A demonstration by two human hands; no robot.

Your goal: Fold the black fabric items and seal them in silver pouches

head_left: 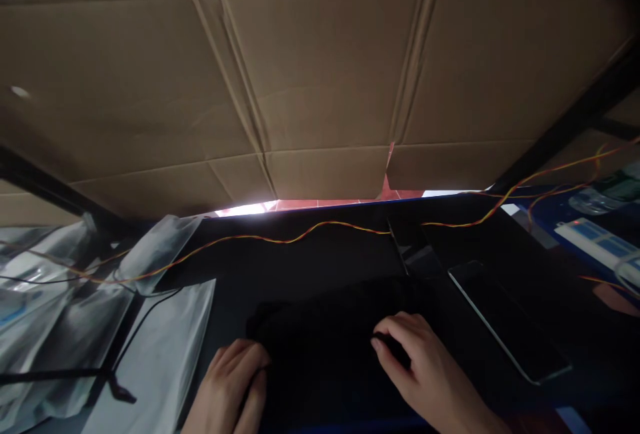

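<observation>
A black piece of cloth (325,334) lies on the dark table in front of me. My left hand (233,381) rests on its left edge with the fingers curled down onto the fabric. My right hand (417,361) lies on its right part, fingers bent and pinching a dark fold of the cloth. The cloth is very dark and its outline is hard to make out.
A dark tablet-like slab (505,321) with a pale rim lies to the right. A red-yellow twisted wire (300,234) runs across the table's far side. Silver plastic bags (60,314) pile up at the left. A cardboard wall (320,74) stands behind. A white power strip (600,244) is far right.
</observation>
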